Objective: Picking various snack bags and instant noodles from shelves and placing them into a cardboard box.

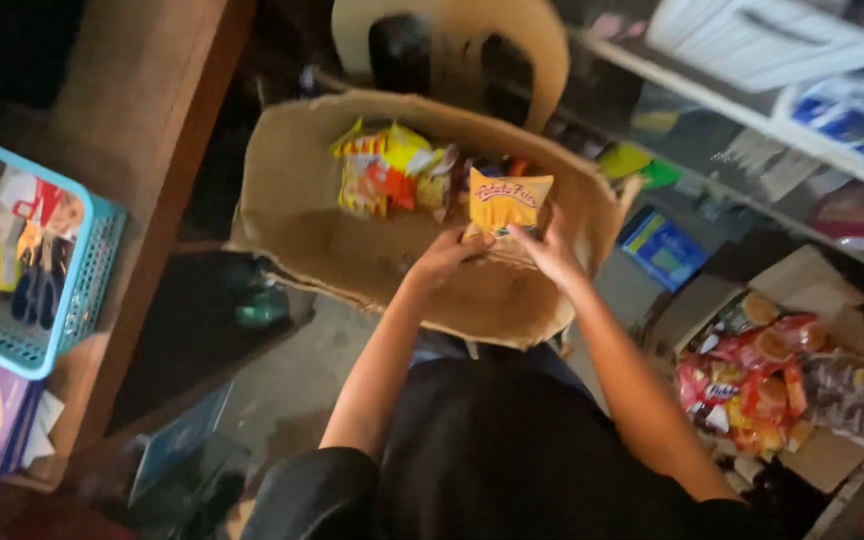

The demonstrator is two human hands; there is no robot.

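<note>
Gripping from both sides, the left hand point(444, 255) and right hand point(550, 250) close their fingers on a small yellow snack packet point(508, 201), held upright over the open cardboard box point(297, 170). More bright snack packets point(384, 168) lie at the box's far wall. Red snack bags point(752, 375) sit in another carton at the right, a turquoise basket point(92, 280) on the left.

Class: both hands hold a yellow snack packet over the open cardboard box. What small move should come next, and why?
Probably lift the yellow snack packet clear of the cardboard box: the left hand and right hand grip its lower edge, and it stands upright above the other packets.
</note>
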